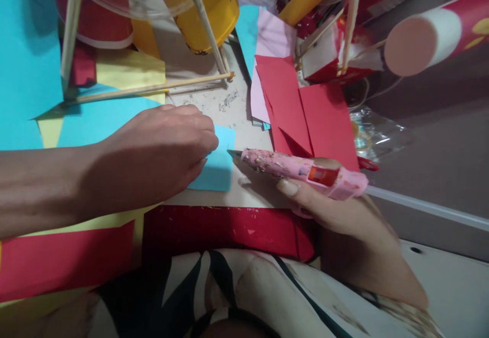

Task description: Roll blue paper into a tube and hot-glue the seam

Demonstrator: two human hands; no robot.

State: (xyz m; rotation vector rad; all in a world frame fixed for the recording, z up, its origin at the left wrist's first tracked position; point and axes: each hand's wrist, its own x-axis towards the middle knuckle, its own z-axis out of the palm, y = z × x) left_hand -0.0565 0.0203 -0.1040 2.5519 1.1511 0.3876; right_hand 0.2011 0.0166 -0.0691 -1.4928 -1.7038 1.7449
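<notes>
Watching through the head camera, I find the pink plastic glue gun with a metal nozzle low over the pale surface, level with the knuckles of the left hand. The right hand is wrapped around its handle, thumb along the near side; I judge that this grip lets the nozzle be steered finely. The tip sits over the right edge of a small light-blue sheet of paper; I cannot tell whether they touch.

The left hand lies over the rest of that sheet, probably to steady it. Its fingers curl under, so I cannot tell whether they pinch anything.

Just beyond, a frame of thin wooden sticks stands over a yellow cylindrical cup and a red tapered cup with a white rim. I take its place at the far side as leaving elbow room in front. Stacked red paper pieces lie right of the blue sheet, presumably for easy reach. Farther right sit a crinkled clear plastic bag and a red tube with a pale round end.
</notes>
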